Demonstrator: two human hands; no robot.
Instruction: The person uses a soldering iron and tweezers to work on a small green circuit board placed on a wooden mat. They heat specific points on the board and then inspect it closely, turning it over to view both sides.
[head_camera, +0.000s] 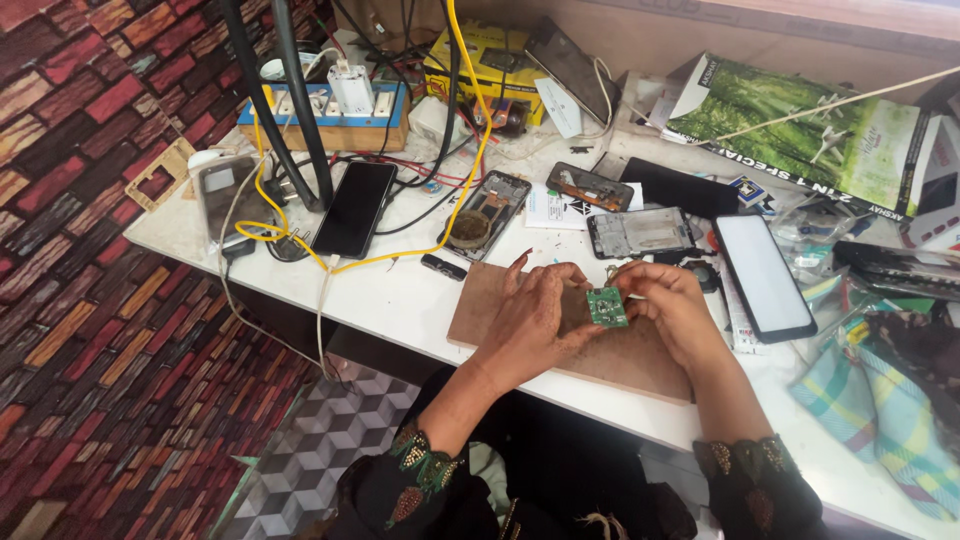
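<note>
On the white table (400, 300), near edge, sits a brown board (620, 355); both hands work just above it. Far right: a green printed box (800, 125), closed, contents not visible. Near right: a checked cloth (880, 400). Far left: a blue-topped power strip (320, 110) with a white charger (352, 88) plugged in and a yellow cable (470, 150) trailing toward the near side. Dark phone (355, 208) lies left of centre, a white-screened phone (765, 275) right of the hands. Two open phone frames (490, 212) lie beyond the board, insides exposed.

Left hand (535, 320) and right hand (670, 305) pinch a small green circuit board (607, 306) between fingertips, one on each side. Its face is up toward the camera, long axis roughly near-far, slightly tilted.
</note>
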